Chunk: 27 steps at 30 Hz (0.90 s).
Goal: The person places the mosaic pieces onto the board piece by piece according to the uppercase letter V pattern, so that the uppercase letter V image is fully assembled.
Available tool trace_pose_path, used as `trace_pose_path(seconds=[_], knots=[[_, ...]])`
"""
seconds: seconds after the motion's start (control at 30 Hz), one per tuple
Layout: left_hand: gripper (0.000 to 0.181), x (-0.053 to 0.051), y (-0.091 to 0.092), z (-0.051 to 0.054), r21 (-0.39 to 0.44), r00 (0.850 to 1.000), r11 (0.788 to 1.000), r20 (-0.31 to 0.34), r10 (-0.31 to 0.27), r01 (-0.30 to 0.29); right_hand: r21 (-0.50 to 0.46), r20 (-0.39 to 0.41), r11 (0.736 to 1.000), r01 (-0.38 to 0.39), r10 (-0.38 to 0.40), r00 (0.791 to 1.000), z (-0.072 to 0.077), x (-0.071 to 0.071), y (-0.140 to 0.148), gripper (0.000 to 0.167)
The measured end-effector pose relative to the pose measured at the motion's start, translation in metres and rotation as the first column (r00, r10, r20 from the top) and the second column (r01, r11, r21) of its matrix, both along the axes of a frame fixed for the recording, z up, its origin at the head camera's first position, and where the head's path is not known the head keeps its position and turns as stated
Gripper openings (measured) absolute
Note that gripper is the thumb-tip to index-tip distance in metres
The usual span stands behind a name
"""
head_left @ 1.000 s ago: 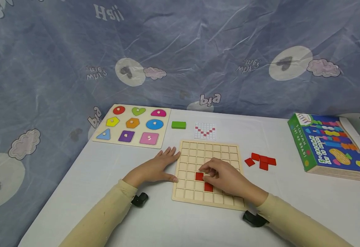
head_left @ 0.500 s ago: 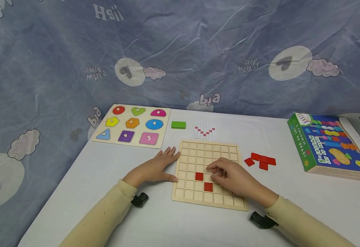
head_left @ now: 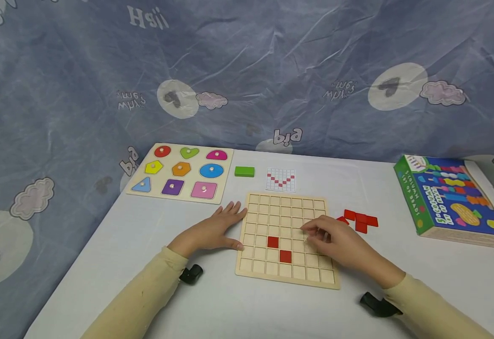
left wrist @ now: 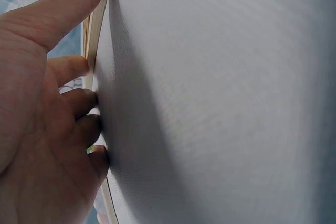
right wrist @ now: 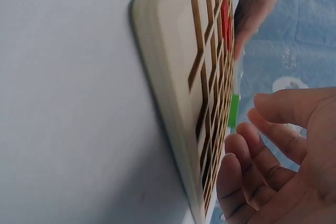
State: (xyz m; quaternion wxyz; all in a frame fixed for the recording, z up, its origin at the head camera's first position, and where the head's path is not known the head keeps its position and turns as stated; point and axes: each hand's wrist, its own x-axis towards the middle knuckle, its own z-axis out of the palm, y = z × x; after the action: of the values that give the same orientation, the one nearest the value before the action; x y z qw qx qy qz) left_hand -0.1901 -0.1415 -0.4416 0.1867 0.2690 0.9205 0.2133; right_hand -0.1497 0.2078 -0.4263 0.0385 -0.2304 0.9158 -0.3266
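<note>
A wooden grid board (head_left: 260, 267) lies on the white table, with two red square tiles (head_left: 285, 256) set diagonally in its cells. My left hand (head_left: 211, 231) rests flat at the board's left edge, thumb and fingertips touching it; the left wrist view shows the fingers (left wrist: 79, 100) against the rim. Over the right part of the board hovers my right hand (head_left: 336, 240), fingers loosely bent. In the right wrist view nothing sits between its thumb and fingers (right wrist: 252, 145). Several loose red tiles (head_left: 361, 219) lie right of the board, one partly hidden by that hand.
Behind the board lies a small card (head_left: 281, 180) printed with a red V pattern on a grid. A green block (head_left: 244, 172) is left of the card. A shape puzzle board (head_left: 179, 188) lies at back left, and a colourful box (head_left: 458, 202) at far right.
My right hand has moved right across the board, away from the two red tiles, which now show fully. The left hand stays in place.
</note>
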Motion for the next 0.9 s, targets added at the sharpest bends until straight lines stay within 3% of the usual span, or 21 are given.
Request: trace_pose_path(seconds=[0.4,0.63,0.9], knots=[[0.104,0.0,0.0,0.0,-0.002,1.0,1.0,0.001,0.006,-0.006,0.005,-0.054,0.998,0.065,-0.065,0.996,0.002,-0.002,0.035,0.026],[0.104,0.0,0.001,0.0,-0.002,1.0,1.0,0.0,0.013,-0.013,0.039,-0.124,0.995,0.089,-0.083,0.989,-0.003,-0.01,0.053,0.023],[0.104,0.001,0.001,0.001,-0.002,1.0,1.0,-0.001,0.012,-0.012,0.097,-0.109,0.983,0.156,-0.145,0.983,-0.006,-0.02,0.069,0.028]])
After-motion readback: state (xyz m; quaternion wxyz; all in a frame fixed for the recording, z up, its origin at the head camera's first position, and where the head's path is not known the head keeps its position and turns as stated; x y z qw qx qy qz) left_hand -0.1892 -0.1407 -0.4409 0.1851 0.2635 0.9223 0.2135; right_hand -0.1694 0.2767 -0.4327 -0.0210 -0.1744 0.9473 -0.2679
